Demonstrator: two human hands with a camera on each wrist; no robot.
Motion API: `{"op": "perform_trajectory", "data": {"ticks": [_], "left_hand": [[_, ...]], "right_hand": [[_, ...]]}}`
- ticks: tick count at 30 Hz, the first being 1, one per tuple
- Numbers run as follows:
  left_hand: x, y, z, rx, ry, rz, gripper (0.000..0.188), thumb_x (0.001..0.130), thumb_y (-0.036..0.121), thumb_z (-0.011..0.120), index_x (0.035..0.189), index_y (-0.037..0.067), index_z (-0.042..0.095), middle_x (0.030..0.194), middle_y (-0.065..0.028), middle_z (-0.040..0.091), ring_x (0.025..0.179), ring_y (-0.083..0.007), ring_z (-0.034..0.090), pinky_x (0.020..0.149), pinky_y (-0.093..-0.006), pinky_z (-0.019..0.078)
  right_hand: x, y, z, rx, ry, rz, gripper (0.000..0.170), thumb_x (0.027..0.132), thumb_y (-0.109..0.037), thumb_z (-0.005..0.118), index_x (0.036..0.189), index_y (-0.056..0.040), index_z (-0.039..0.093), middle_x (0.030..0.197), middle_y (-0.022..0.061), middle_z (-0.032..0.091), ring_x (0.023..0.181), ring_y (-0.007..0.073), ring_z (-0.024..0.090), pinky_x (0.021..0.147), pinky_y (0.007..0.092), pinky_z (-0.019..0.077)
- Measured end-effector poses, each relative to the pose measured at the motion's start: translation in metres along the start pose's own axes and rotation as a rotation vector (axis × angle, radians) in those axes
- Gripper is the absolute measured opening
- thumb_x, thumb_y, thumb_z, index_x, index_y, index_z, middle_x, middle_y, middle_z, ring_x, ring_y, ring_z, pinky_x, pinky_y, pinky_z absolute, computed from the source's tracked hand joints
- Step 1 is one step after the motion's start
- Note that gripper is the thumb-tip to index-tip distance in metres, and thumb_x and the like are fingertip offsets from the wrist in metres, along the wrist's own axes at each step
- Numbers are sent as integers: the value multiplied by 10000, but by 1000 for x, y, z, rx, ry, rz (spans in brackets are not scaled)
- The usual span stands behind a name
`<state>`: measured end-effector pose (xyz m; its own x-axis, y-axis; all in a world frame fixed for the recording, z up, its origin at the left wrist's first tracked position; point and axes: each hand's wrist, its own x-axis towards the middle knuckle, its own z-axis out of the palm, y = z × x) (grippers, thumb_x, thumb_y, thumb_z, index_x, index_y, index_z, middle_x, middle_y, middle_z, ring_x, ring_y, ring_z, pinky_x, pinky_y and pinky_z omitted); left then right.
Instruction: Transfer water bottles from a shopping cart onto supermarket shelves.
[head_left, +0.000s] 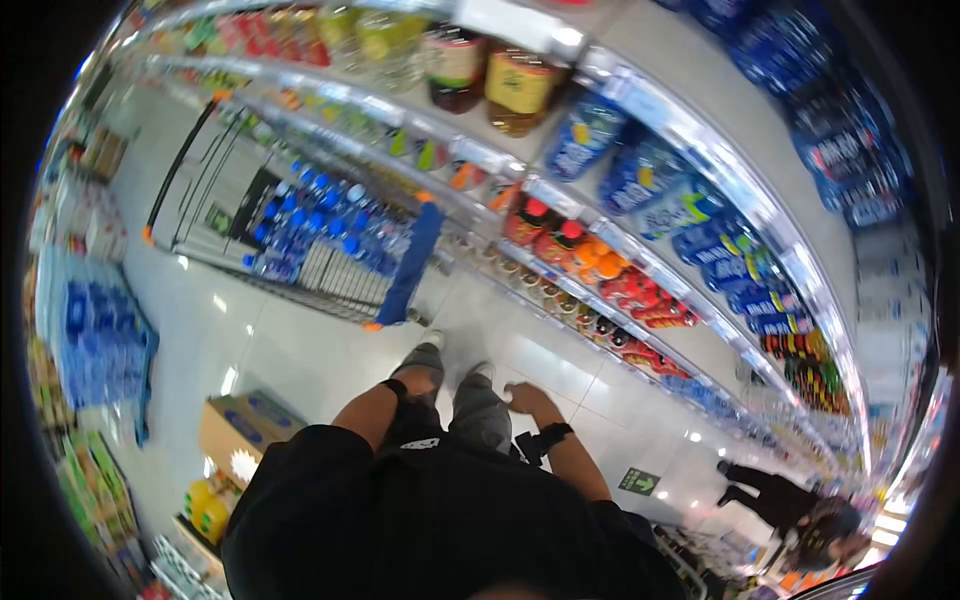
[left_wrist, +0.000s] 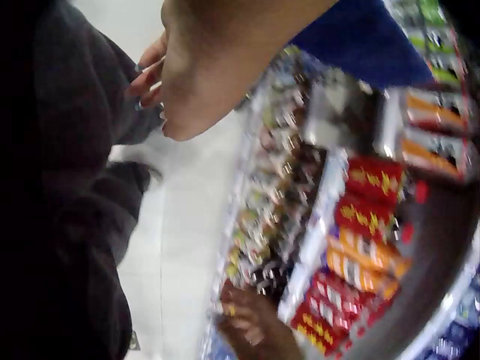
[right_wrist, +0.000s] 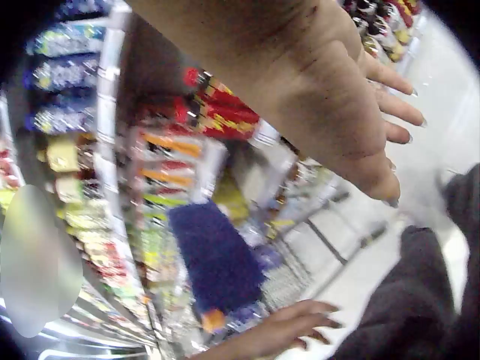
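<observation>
My left hand (head_left: 420, 379) hangs low in front of my dark trousers, beside the leg, and holds nothing. In the left wrist view its fingers are loosely bent. The right hand (head_left: 521, 398) hangs out to the other side, also with nothing in it; its fingers (right_wrist: 405, 112) are spread and relaxed in the right wrist view. Ahead stands a wire shopping cart (head_left: 330, 282) with a blue panel (head_left: 411, 265) at its near end. Several clear water bottles (head_left: 330, 215) with blue caps lie in the cart, away from both hands.
A long shelf of drinks (head_left: 640, 270) runs along the right. Blue-wrapped bottle packs (head_left: 100, 340) are stacked on the left, and a cardboard box (head_left: 250, 425) sits near my left side. Another person (head_left: 790, 505) is in the aisle at lower right. Glossy floor (head_left: 330, 370) lies around my feet.
</observation>
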<state>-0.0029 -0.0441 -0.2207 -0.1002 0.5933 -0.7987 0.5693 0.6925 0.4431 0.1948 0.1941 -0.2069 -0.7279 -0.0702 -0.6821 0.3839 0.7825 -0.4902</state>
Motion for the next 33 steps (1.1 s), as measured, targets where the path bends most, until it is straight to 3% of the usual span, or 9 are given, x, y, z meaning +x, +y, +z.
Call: {"op": "perform_trajectory", "data": {"ticks": [1,5,8,10,14,15,19,25,33], "left_hand": [[-17,-35,12,184,-41,59,239,728,253,538,780,39,631,758,-181,622,767,-323,611,621,-427,469],[-50,-145,56,575,91,368,231,692,241,589,760,24,625,739,-157,634,711,-306,614,620,-406,487],[-84,-193,66,412,510,315,130,678,168,624,742,55,634,796,-128,636,794,-284,626,650,-379,512],[-112,-202,49,-114,469,93,118,701,160,603,739,50,620,790,-127,629,796,-289,624,665,-380,509],[-121,-284,37,318,300,383,192,744,189,541,774,18,622,806,-155,633,806,-295,622,706,-390,497],[-91,-326,57,-153,289,93,304,760,250,484,806,-12,631,847,-191,633,830,-329,610,746,-415,479],[-204,-339,-13,-780,827,-328,398,744,327,458,808,-20,642,862,-229,621,882,-382,577,798,-430,454],[-220,-384,-72,-968,899,-251,305,746,253,511,904,14,613,843,-216,625,827,-355,599,756,-420,470],[-245,-346,-223,-388,947,95,255,747,184,519,975,85,573,818,-183,615,790,-351,594,670,-433,474]], "right_hand": [[10,-8,21,55,-182,-8,428,766,-427,557,1036,-95,554,989,161,605,907,345,572,792,432,458],[38,-6,126,-103,-54,-42,272,841,-273,434,947,-96,611,934,148,624,866,333,590,728,412,482],[63,-25,122,-441,-305,-283,318,814,-320,474,841,-59,655,895,154,635,867,298,605,708,401,494],[77,-84,79,95,-238,335,425,741,-442,534,814,-42,659,874,185,636,727,262,639,640,349,514],[179,-167,41,-44,-56,179,308,774,-324,553,863,-39,628,822,128,646,636,226,636,553,318,508],[199,-208,29,225,32,235,296,781,-309,559,908,-45,604,819,112,646,641,211,636,547,314,506],[278,-341,-3,426,-56,39,346,796,-299,551,1015,-31,561,831,79,636,716,166,622,575,297,492],[293,-513,-60,637,-359,-237,392,873,-307,520,1147,-32,472,1002,111,601,842,194,609,730,300,489],[357,-498,-145,1362,-225,-83,322,834,-253,568,1021,6,527,918,140,610,837,243,623,711,323,508]]}}
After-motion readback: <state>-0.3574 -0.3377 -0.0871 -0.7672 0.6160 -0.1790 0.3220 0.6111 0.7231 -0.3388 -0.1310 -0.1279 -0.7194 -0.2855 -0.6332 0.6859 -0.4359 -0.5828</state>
